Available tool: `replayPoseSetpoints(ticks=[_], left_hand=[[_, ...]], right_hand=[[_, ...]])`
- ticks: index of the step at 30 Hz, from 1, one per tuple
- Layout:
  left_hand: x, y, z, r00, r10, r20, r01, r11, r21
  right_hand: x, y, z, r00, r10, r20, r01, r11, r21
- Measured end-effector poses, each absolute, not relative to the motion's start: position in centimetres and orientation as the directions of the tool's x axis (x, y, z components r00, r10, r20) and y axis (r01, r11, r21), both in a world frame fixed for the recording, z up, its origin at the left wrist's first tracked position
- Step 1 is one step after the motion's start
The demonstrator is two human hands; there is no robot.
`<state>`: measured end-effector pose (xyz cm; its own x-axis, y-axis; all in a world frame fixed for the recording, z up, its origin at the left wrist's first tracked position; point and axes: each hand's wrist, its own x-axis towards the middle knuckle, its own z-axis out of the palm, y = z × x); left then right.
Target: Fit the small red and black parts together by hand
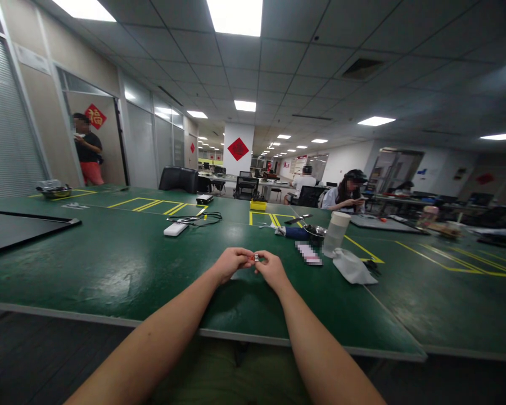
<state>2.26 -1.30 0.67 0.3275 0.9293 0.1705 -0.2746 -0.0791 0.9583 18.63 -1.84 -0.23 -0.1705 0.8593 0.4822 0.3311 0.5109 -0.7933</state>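
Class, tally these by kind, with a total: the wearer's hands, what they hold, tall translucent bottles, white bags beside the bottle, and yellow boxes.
Wearer's left hand and right hand: 2
Translucent bottle: 1
White bag: 1
Yellow box: 1
Total: 5
Held red-and-silver bits: too small to count, so left out.

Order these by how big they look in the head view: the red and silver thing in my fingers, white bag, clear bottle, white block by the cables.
1. White bag and clear bottle: too alike to rank
2. White block
3. Red and silver thing
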Motion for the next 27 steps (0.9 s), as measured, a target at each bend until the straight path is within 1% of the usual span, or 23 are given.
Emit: replayPoseSetpoints(ticks=[16, 27], left_hand=[[2.21, -1.24, 0.65, 0.327, 0.932, 0.158, -0.272, -0.067, 0.960], [2.19, -1.21, 0.59, 0.332, 0.927, 0.175, -0.277, -0.081, 0.958]], right_hand=[[18.70, -1.82, -0.10, -0.178, 0.861, 0.477, 0.342, 0.509, -0.790], [18.70, -1.71, -0.23, -0.178, 0.857, 0.484, 0.336, 0.515, -0.789]])
